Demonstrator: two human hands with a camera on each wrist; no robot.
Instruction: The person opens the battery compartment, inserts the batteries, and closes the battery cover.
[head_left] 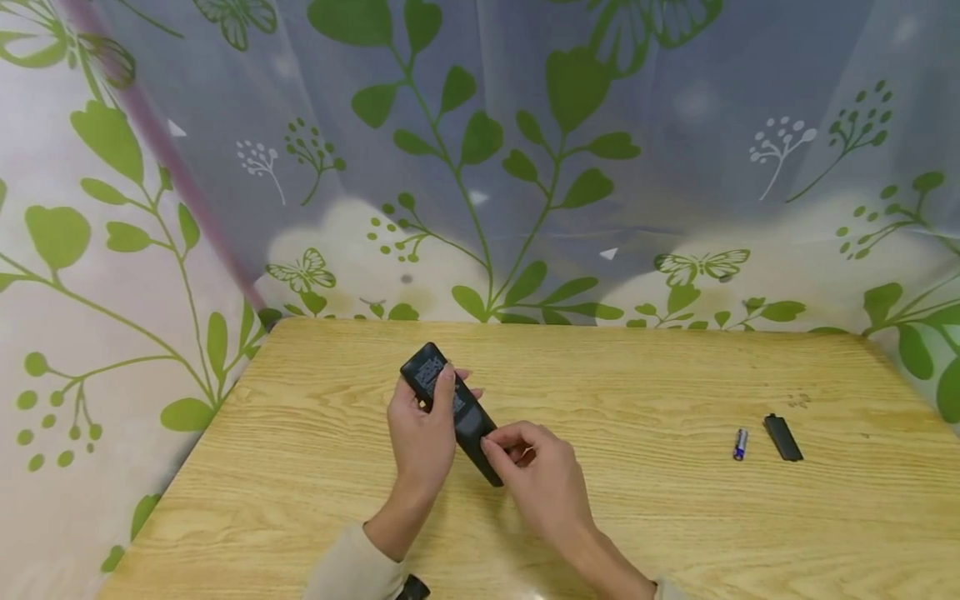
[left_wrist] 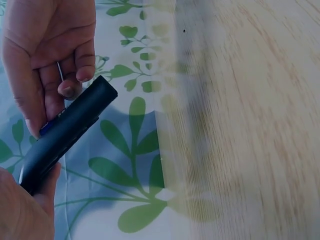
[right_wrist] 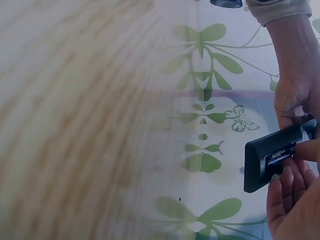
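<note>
My left hand (head_left: 422, 437) grips a black remote control (head_left: 468, 421), back side up and slanting, with the thumb across its label. At the remote's lower end is my right hand (head_left: 543, 479), thumb and index finger pinched together over the battery compartment (right_wrist: 280, 156). A sliver of a blue battery (left_wrist: 46, 128) shows at those fingertips in the left wrist view; the rest of it is hidden. On the table to the right lies another battery (head_left: 740, 444), blue and silver. Beside it is the black battery cover (head_left: 783, 437).
The light wooden table (head_left: 300, 467) runs back to a curtain (head_left: 525, 192) printed with green leaves, which also hangs along the left side. A dark object (head_left: 413, 588) shows by the left sleeve at the bottom of the head view.
</note>
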